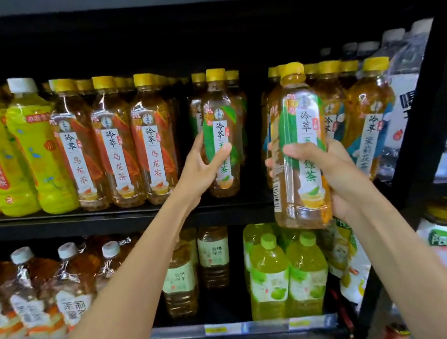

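Two green-label tea bottles with yellow caps are in my hands at a black store shelf (230, 202). My left hand (201, 167) grips one green tea bottle (220, 128) that stands on the middle shelf, thumb across its label. My right hand (325, 164) holds a second green tea bottle (297, 133) in the air in front of the shelf edge, slightly tilted, fingers wrapped round its middle. More green-label bottles stand behind the left one.
Left of my hands stand three red-label oolong bottles (117, 151) and yellow-green bottles (35, 147). Blue-label tea bottles (367, 115) and water bottles sit at the right. A gap lies between the green and blue rows. The lower shelf (184, 331) carries several tea and juice bottles.
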Tool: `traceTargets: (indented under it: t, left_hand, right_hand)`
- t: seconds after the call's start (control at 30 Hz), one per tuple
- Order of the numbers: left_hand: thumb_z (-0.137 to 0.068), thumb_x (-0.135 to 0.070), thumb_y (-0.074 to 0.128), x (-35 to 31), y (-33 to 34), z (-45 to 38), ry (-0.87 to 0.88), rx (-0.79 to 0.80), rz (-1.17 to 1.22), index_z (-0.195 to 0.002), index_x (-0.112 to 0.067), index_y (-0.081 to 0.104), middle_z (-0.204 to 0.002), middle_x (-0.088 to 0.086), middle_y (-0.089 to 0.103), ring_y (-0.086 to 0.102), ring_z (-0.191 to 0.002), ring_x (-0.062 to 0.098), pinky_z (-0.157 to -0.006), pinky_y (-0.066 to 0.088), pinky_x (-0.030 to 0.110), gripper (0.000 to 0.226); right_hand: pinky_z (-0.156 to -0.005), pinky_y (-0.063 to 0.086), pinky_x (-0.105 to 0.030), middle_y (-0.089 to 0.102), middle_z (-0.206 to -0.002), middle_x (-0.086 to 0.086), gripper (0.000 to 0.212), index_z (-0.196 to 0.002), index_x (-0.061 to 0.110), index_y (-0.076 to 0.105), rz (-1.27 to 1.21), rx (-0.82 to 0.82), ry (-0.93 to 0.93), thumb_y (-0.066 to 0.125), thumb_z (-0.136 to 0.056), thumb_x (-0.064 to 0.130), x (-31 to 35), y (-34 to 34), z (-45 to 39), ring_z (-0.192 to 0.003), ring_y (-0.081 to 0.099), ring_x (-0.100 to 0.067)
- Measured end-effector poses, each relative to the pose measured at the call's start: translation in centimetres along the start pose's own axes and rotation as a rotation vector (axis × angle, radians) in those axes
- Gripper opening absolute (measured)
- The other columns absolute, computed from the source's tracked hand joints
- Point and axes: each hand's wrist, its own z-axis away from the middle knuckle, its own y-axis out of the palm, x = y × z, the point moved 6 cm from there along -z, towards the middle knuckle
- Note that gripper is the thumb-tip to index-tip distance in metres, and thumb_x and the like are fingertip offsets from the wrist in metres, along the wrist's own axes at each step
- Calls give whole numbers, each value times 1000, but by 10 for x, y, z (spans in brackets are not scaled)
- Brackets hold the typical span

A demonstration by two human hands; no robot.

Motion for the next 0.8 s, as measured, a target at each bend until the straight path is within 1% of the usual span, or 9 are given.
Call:
traceTargets:
  t: [0.07,0.17,0.27,0.37,0.43,0.5,0.57,0.67,0.8]
  left_hand:
    - [-86,-31,66,-2,-1,10,26,-114,-124,-146,-19,26,-131,-5,48,50,-110,1,-75,47,6,72]
    - [-72,-39,78,-9,5,29,110,-322,-377,-143,-17,27,-133,2,44,44,-119,12,-92,42,23,90]
    - [-69,-29,82,-15,10,39,60,-470,-507,-139,-17,30,-129,5,44,45,-115,16,-88,40,31,87]
    - [-72,-20,81,-13,10,38,76,-480,-468,-135,-14,34,-126,6,49,50,-114,18,-92,44,31,79]
    - [-76,-15,78,-12,8,36,60,-481,-447,-134,-12,36,-123,5,54,53,-111,17,-92,46,31,72]
    - [-79,-11,74,-10,6,31,33,-490,-457,-133,-10,37,-122,6,55,53,-110,17,-88,44,26,66]
    - [-81,-8,71,-9,3,25,19,-491,-436,-133,-8,37,-122,9,54,53,-113,22,-93,47,33,62]
    - [-85,-7,65,-5,0,15,8,-456,-447,-137,3,31,-130,25,45,46,-119,38,-100,40,47,63]
    - [-89,-8,61,-1,-3,7,-28,-414,-560,-142,9,18,-142,33,28,31,-130,45,-106,27,47,71]
  right_hand:
    - [-63,57,-30,72,-96,-8,46,-110,12,58,0,15,-5,68,-66,18,0,0,0,-82,71,-20]
    - [-61,56,-29,71,-97,-11,51,-115,7,58,1,27,-15,68,-66,18,1,2,2,-80,71,-21]
    - [-62,57,-31,71,-98,-11,52,-114,6,58,-11,27,-9,68,-65,18,0,4,4,-80,71,-22]
    - [-62,57,-31,72,-96,-11,51,-113,5,59,-16,24,-4,69,-65,18,-2,4,7,-81,71,-22]
    - [-61,56,-31,72,-96,-10,59,-115,4,58,-19,18,-1,76,-61,21,-2,4,9,-82,71,-22]
    - [-62,56,-31,72,-96,-10,79,-113,6,59,-11,11,3,89,-45,34,-2,5,10,-85,71,-24]
    - [-61,57,-31,72,-96,-12,84,-110,9,60,-10,3,11,90,-35,34,-3,5,12,-84,71,-24]
    - [-61,57,-31,72,-95,-13,69,-110,9,60,-20,-3,24,78,-46,29,-4,7,14,-81,72,-23]
    - [-60,57,-30,72,-93,-13,59,-115,3,57,-15,-13,29,73,-61,18,-4,9,16,-79,71,-22]
